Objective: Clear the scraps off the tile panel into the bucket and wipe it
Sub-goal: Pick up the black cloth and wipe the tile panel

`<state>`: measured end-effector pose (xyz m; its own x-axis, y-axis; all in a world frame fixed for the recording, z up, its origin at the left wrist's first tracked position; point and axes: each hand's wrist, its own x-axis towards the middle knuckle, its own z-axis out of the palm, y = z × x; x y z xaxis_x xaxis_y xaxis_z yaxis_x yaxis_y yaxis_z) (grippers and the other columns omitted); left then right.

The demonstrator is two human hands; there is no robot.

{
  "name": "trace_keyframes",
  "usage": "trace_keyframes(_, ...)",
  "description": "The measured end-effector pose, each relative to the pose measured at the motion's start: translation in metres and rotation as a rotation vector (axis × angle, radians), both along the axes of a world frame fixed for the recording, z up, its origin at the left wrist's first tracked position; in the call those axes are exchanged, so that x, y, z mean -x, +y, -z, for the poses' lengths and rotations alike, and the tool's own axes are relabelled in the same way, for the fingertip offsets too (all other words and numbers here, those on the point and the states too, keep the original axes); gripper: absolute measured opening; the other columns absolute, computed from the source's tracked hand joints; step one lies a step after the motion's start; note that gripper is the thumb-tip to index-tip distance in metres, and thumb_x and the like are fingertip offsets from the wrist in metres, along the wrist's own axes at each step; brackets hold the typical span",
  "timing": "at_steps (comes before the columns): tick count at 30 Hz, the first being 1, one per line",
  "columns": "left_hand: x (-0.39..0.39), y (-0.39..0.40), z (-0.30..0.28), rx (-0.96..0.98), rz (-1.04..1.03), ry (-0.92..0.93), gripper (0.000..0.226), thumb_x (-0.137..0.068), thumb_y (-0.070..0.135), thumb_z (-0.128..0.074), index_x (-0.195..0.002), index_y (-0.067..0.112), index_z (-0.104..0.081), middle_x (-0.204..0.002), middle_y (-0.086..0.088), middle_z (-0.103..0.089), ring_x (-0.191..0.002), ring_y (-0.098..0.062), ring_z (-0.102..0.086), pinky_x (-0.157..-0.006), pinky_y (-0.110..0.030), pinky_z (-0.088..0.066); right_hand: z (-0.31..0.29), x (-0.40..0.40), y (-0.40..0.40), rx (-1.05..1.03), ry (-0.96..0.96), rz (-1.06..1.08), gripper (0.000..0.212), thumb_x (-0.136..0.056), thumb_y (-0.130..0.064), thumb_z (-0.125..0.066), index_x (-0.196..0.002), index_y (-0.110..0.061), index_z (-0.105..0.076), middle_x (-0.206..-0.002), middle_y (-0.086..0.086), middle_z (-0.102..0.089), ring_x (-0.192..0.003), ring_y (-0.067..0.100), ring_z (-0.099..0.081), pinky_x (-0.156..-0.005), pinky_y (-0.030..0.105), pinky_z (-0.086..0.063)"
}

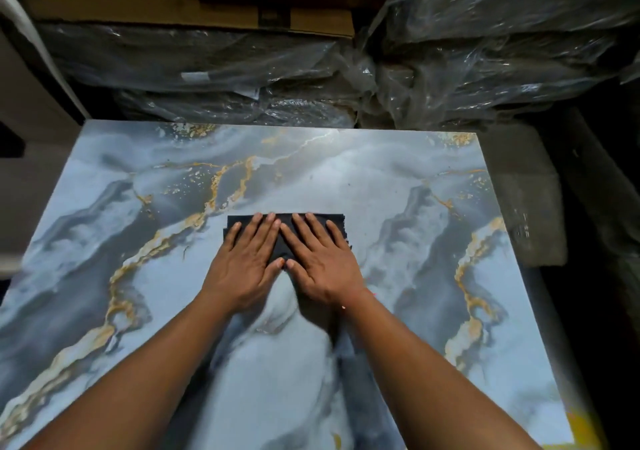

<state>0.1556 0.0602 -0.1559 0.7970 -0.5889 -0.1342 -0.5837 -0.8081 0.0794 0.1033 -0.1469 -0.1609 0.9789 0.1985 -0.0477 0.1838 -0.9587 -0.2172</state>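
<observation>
I see my left hand (244, 264) and right hand (320, 262) flat, fingers straight and slightly spread, pressing a black rectangular cloth (287, 235) at frame centre. Its long axis runs left-right across the blue-grey, gold-veined marble tile panel (398, 186).

Tile panel (381, 179): blue-grey and white marbling, gold veins. Cloth (287, 235), frame centre: black. Cardboard box (173, 9), upper left: brown.

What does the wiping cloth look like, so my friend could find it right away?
Find the big blue-grey marbled tile panel with gold veins. Near its middle, the left hand and right hand press flat, side by side, on a black folded cloth. It is the only plain black thing lying on the panel.
</observation>
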Motion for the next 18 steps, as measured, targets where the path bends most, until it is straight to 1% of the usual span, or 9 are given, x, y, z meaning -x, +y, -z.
trace_keyframes(3, 0.058, 0.016, 0.0, 0.01, -0.018, -0.005, 0.074, -0.104, 0.058, -0.019, -0.164, 0.014, -0.018, -0.173, -0.002, -0.011, -0.16, -0.019, -0.004, -0.127, -0.05, -0.014, -0.005, 0.056, 0.016, -0.015, 0.025, -0.012, 0.067, -0.106, -0.054, -0.032, -0.167, -0.033, -0.013, -0.175, -0.003, -0.009, -0.162, 0.019, -0.002, -0.129, 0.05, -0.009)
trace_keyframes(5, 0.097, 0.025, -0.001, 0.018, -0.021, -0.008, 0.074, -0.104, 0.057, -0.02, -0.162, 0.012, -0.023, -0.172, -0.004, -0.015, -0.16, -0.021, -0.009, -0.126, -0.051, -0.018, -0.008, 0.093, 0.026, -0.024, 0.027, -0.017, 0.068, -0.106, -0.053, -0.034, -0.167, -0.032, -0.014, -0.175, -0.002, -0.01, -0.162, 0.019, -0.003, -0.129, 0.05, -0.011)
trace_keyframes(7, 0.135, 0.035, -0.002, 0.019, -0.014, -0.007, 0.074, -0.105, 0.057, -0.02, -0.162, 0.01, -0.025, -0.171, -0.005, -0.017, -0.159, -0.022, -0.011, -0.125, -0.051, -0.02, -0.01, 0.131, 0.034, -0.038, 0.042, -0.021, 0.068, -0.106, -0.053, -0.035, -0.167, -0.033, -0.012, -0.175, -0.003, -0.009, -0.162, 0.018, -0.002, -0.129, 0.05, -0.012)
trace_keyframes(10, 0.185, 0.047, -0.005, 0.024, -0.006, -0.01, 0.072, -0.104, 0.054, -0.027, -0.161, 0.01, -0.027, -0.172, -0.005, -0.017, -0.159, -0.023, -0.013, -0.124, -0.051, -0.021, -0.015, 0.181, 0.048, -0.052, 0.076, -0.014, 0.069, -0.106, -0.053, -0.034, -0.167, -0.034, -0.007, -0.175, -0.005, -0.005, -0.162, 0.017, 0.002, -0.129, 0.05, -0.014)
trace_keyframes(14, 0.229, 0.059, -0.013, 0.018, -0.009, 0.018, 0.07, -0.106, 0.053, -0.027, -0.162, 0.01, -0.024, -0.172, -0.005, -0.014, -0.159, -0.022, -0.011, -0.123, -0.052, -0.021, -0.022, 0.225, 0.063, -0.042, 0.101, -0.012, 0.069, -0.107, -0.052, -0.034, -0.167, -0.033, -0.006, -0.176, -0.005, -0.002, -0.162, 0.017, 0.002, -0.127, 0.049, -0.012)
trace_keyframes(18, 0.253, 0.067, -0.02, 0.002, -0.001, 0.042, 0.069, -0.106, 0.053, -0.025, -0.161, 0.01, -0.026, -0.172, -0.005, -0.015, -0.159, -0.023, -0.014, -0.122, -0.051, -0.021, -0.028, 0.248, 0.068, -0.024, 0.127, -0.017, 0.071, -0.106, -0.052, -0.037, -0.167, -0.032, -0.007, -0.176, -0.004, -0.001, -0.162, 0.018, -0.001, -0.125, 0.049, -0.012)
